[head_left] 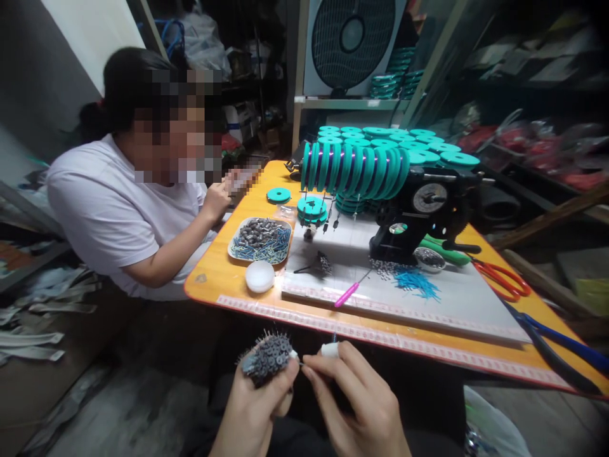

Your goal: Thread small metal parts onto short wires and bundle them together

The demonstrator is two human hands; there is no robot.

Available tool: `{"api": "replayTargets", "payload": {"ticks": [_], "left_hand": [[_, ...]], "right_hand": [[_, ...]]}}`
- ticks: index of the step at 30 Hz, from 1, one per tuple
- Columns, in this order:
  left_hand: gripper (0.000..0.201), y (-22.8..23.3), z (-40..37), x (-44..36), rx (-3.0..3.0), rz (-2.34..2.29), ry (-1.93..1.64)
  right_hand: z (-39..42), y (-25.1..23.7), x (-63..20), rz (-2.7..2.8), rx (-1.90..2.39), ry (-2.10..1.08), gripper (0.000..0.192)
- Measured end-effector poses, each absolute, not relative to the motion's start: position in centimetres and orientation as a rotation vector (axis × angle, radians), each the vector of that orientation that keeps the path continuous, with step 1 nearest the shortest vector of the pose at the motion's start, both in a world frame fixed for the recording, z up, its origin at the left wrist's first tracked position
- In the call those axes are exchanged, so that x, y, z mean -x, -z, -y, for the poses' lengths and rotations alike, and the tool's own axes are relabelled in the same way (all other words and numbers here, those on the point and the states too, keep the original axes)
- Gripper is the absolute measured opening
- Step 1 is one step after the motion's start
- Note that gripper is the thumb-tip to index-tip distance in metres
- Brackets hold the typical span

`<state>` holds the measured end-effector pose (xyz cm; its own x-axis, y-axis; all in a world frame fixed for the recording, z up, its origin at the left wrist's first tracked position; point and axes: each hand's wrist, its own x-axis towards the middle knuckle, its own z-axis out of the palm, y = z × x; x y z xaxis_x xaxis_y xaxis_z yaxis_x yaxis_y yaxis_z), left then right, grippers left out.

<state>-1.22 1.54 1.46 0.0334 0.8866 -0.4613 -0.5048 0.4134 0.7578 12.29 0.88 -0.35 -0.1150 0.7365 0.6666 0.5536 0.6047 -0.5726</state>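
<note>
The left hand [254, 406] grips a bristly bundle of small grey sleeves [266, 358] while, at its 3 o'clock, the right hand [359, 400] fingers pinch what seems a thin pin, below the orange tabletop [223, 279].

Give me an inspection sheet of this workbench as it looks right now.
Surface: orange table with white board.
Job's things: left hand grips bundle of small grey pieces; right hand pinches at it, white cap on one fingertip.
Clutter: tray of grey pieces, teal spools, red scissors, pink tool.
Hands: both closed.
Cables: nothing seen.
Surroundings: seated co-worker, fan, shelves.
</note>
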Motion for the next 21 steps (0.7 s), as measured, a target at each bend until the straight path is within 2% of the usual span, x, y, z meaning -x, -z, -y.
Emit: {"api": "replayTargets", "payload": {"ticks": [9,14,21], "left_hand": [[0.06,-1.34,-1.41,1.15,-0.387,-1.132,-1.102],[0.051,-1.87,-1.52,1.19,-0.39,-1.119,-1.109],[0.049,-0.92,-1.55,2.07,-0.517,-1.154,-1.093]], "right_hand": [[-0.7,-0.22,-12.8,1.738,1.072,-0.359,0.022],[-0.73,-0.29,-13.01,1.747,1.062,-0.449,0.035],[-1.12,-0.61,-13.09,1.816,1.029,-0.324,0.025]]}}
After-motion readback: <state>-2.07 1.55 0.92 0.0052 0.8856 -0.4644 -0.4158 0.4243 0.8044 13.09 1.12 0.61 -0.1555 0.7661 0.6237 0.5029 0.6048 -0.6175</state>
